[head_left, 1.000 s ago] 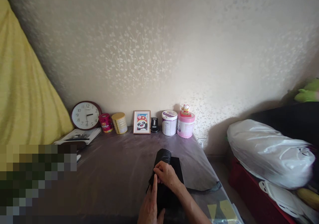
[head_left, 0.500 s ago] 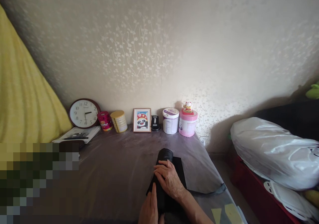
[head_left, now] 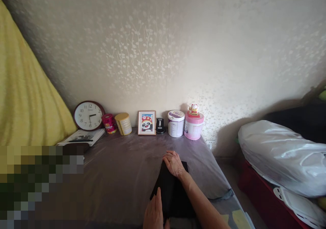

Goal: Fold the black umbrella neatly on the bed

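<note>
A long black roll-shaped object (head_left: 166, 188) lies on a flat black sheet-like piece (head_left: 182, 202) at the front of the table. I cannot tell its exact kind. My right hand (head_left: 174, 163) is cupped over the far end of the roll, its fingers curled down and covering that end. Along the near left side lies my left hand (head_left: 154, 210), fingers straight and together, with its thumb showing on the other side, so the near end sits in its grip. The bottom frame edge cuts off part of this hand.
Against the wall stand a clock (head_left: 88, 116), a pink tin (head_left: 109, 123), a yellow-lidded can (head_left: 123, 124), a panda picture (head_left: 147, 123), a purple-white tub (head_left: 175, 124) and a pink tub (head_left: 193, 129) bearing a cat figurine (head_left: 194, 109). A white plastic bag (head_left: 280, 154) lies right.
My right hand has slid forward along the black roll from its middle to its far end, which it now covers. My left hand stays at the near end.
</note>
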A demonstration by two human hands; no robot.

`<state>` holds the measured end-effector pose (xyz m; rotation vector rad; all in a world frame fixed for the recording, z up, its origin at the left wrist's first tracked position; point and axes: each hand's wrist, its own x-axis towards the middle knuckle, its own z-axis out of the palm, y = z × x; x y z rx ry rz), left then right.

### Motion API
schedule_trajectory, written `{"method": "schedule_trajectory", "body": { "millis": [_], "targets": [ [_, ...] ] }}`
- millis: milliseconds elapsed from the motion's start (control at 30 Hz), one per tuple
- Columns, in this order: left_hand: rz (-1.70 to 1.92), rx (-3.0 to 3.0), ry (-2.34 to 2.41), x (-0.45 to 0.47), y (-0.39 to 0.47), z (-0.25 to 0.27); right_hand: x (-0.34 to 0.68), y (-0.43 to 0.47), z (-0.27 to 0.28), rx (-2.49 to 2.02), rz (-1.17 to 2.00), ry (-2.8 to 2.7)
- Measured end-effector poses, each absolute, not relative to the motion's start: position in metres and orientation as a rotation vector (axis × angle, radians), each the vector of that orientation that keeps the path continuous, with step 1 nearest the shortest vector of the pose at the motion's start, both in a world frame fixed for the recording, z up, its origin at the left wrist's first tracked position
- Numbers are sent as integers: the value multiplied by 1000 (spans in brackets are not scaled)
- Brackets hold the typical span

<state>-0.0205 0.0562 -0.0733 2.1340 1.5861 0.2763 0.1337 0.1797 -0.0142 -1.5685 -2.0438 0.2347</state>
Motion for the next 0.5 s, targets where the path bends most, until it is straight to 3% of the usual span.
{"method": "schedule_trajectory", "body": {
  "millis": [233,500],
  "targets": [
    [343,2157,1601,-18,52,-67,160,186,-20,-1819,213,-1745],
    [439,2175,1568,-22,49,-67,208,124,-33,-1983,364,-1368]
  ]
}}
